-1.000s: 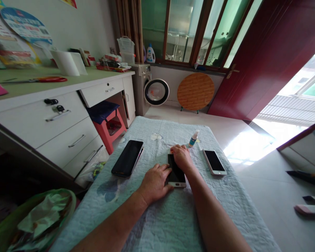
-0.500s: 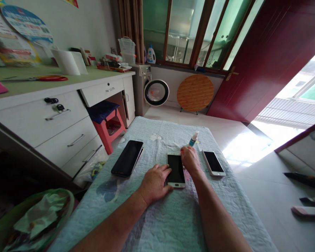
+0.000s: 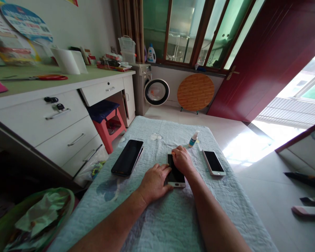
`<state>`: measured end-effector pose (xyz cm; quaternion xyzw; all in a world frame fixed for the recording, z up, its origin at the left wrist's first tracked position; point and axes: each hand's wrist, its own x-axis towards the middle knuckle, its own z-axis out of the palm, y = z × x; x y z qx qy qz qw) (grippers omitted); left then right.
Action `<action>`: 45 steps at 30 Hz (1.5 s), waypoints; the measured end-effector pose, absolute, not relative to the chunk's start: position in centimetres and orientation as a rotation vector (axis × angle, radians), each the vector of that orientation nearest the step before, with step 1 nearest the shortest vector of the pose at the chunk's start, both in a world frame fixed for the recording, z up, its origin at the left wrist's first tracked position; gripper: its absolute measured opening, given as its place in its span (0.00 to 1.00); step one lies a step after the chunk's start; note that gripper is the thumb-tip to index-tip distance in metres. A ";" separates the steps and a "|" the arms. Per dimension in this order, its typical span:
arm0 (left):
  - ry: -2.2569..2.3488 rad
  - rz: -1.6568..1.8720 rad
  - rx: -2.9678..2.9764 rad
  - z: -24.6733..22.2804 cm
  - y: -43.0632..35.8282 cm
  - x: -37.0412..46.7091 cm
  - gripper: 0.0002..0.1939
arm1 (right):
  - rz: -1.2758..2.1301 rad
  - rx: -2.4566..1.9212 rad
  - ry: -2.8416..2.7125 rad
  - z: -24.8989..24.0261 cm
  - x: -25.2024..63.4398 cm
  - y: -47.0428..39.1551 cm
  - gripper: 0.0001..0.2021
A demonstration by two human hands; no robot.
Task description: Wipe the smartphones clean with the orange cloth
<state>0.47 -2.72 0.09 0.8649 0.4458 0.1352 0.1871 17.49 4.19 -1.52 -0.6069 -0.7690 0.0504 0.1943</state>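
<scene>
A white-framed phone with a dark screen lies on the light blue quilted cloth. My left hand rests along its left side, fingertips and thumb on its edge, fingers apart. Over the phone's upper part is my right hand, its fingers pinched on a small orange thing, mostly hidden. Behind that hand stands a small spray bottle with a white cap. To the right lies another white phone. A large black phone lies at the left, on top of another flat thing whose edge shows.
Left of the cloth are a white drawer desk, a red stool with a dark cushion, and a green bin with rubbish. Behind are a washing machine with its door ajar and a round wooden board.
My right hand has moved left, from the phone's upper right edge onto its upper screen, uncovering the spray bottle's lower part. My left hand has stayed in place.
</scene>
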 end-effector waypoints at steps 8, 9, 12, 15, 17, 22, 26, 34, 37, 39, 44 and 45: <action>1.220 0.390 2.433 0.5 -2.6 0.5 0.27 | 0.469 -1.496 -2.281 -0.2 17.4 3.8 0.12; 1.218 0.390 2.438 0.5 -2.6 0.5 0.26 | 0.525 -1.472 -2.300 0.0 17.5 3.7 0.12; 1.217 0.384 2.451 0.5 -2.7 0.5 0.25 | 0.606 -1.442 -2.334 0.5 17.4 3.4 0.12; 1.228 0.386 2.452 0.4 -2.7 0.5 0.25 | 0.501 -1.504 -2.314 0.2 17.0 3.5 0.12; 1.240 0.383 2.450 0.4 -2.8 0.5 0.24 | 0.371 -1.571 -2.287 -0.1 16.6 3.6 0.12; 1.246 0.370 2.455 0.4 -2.9 0.6 0.23 | 0.151 -1.639 -2.303 -0.9 15.9 4.0 0.11; 1.252 0.376 2.452 0.5 -3.0 0.6 0.23 | 0.141 -1.649 -2.328 -1.0 15.8 4.2 0.11; 1.253 0.393 2.456 0.4 -3.0 0.6 0.24 | 0.249 -1.545 -2.285 -0.8 15.9 3.8 0.11; 1.246 0.392 2.465 0.4 -2.9 0.6 0.24 | 0.367 -1.414 -2.348 -0.5 16.0 3.7 0.11; 1.246 0.392 2.469 0.4 -2.9 0.6 0.24 | 0.398 -1.382 -2.351 -0.6 16.0 3.8 0.11; 1.261 0.386 2.464 0.5 -3.0 0.6 0.23 | 0.295 -1.493 -2.240 -1.2 15.8 4.2 0.11; 1.261 0.385 2.462 0.6 -3.0 0.6 0.23 | 0.271 -1.507 -2.222 -1.3 15.8 4.3 0.11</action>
